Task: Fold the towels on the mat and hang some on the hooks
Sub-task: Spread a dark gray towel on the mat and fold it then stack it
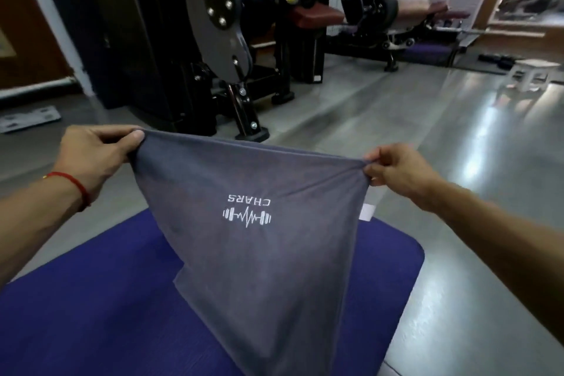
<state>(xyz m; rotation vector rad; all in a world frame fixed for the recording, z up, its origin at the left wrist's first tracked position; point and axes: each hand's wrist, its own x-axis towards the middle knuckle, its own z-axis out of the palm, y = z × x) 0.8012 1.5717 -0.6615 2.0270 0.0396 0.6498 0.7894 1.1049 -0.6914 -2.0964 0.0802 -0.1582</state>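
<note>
A grey towel [253, 256] with a white dumbbell logo, seen upside down, hangs stretched in the air between my hands. My left hand [94, 152] pinches its upper left corner. The upper right corner is pinched by my right hand [396, 171]. The towel drapes down over a blue mat [91, 314] that lies on the floor below. A small white tag [366, 212] shows at the towel's right edge. No hooks are in view.
A black gym machine [213, 40] with a round plate stands just beyond the mat. More benches [412, 12] lie at the back right. A small white stool [532, 73] stands on the shiny grey floor at the right. A grey panel [27, 119] lies at the left.
</note>
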